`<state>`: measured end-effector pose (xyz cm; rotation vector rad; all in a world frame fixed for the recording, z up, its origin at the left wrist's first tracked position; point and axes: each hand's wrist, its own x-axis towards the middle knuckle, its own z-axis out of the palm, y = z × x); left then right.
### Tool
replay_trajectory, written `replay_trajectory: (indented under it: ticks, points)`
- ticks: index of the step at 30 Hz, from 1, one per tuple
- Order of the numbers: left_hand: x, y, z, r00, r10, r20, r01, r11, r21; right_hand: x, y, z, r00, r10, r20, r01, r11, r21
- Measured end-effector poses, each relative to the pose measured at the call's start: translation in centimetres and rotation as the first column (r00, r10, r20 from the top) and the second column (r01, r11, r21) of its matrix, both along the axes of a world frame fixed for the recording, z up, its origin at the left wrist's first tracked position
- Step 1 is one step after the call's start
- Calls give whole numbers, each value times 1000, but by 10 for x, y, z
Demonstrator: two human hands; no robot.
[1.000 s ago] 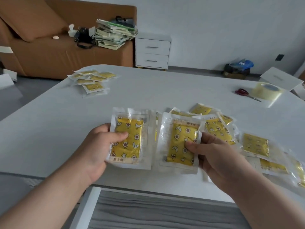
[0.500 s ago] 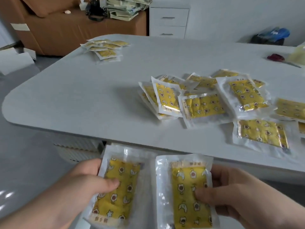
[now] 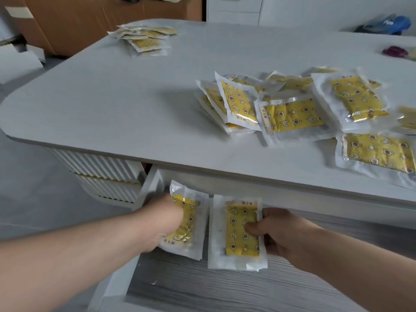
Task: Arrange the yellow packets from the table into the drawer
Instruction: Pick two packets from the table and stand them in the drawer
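Observation:
My left hand [image 3: 163, 224] grips a yellow packet [image 3: 191, 224] in clear wrap, held tilted over the open drawer [image 3: 225, 289]. Beside it, my right hand [image 3: 276, 233] pinches a second yellow packet [image 3: 240, 233], thumb on its front, just above the drawer's grey wood-grain floor. Both packets sit side by side below the table's front edge. Several more yellow packets [image 3: 292, 113] lie in a loose heap on the white table [image 3: 112, 97] at the right. A smaller pile of packets [image 3: 144, 38] lies at the table's far left corner.
The drawer's white left wall [image 3: 148, 188] stands beside my left hand. A ribbed white table base [image 3: 101, 174] is to the left. Red-handled scissors [image 3: 395, 51] lie at the far right of the table. A brown sofa [image 3: 90, 16] and white cabinet [image 3: 234, 7] stand behind.
Both hands have carried their packets from above the table, down past its front edge, into the open drawer. The view has tilted downward.

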<state>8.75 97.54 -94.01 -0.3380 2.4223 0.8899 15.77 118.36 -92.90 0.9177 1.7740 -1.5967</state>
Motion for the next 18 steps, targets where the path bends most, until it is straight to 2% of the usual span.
replay_trajectory:
  ticks: [3, 5, 7, 11, 14, 16, 18]
  points:
    - [-1, 7, -1, 998, -48, -51, 41, 992, -122, -7, -1, -8, 999, -30, -26, 32, 998, 56]
    - [0, 7, 1, 995, -91, -29, 84, 982, -171, -10, -2, -12, 999, -21, -43, 24, 996, 90]
    - [2, 5, 4, 980, -197, -18, 186, 949, -254, -12, -3, -14, 998, -16, -58, 23, 992, 124]
    - [2, 1, 10, 941, -330, -72, 286, 891, -352, -13, -4, -17, 993, 78, -86, -54, 966, 251]
    - [4, 2, 13, 856, -511, -83, 411, 769, -490, -13, -3, -19, 973, 211, -88, -163, 911, 380]
    - [5, 0, 13, 756, -652, -68, 487, 628, -606, -13, -1, -17, 957, 284, -65, -229, 871, 434]
    - [5, -4, 11, 650, -757, -61, 523, 504, -687, -15, 2, -11, 902, 431, 13, -375, 770, 517]
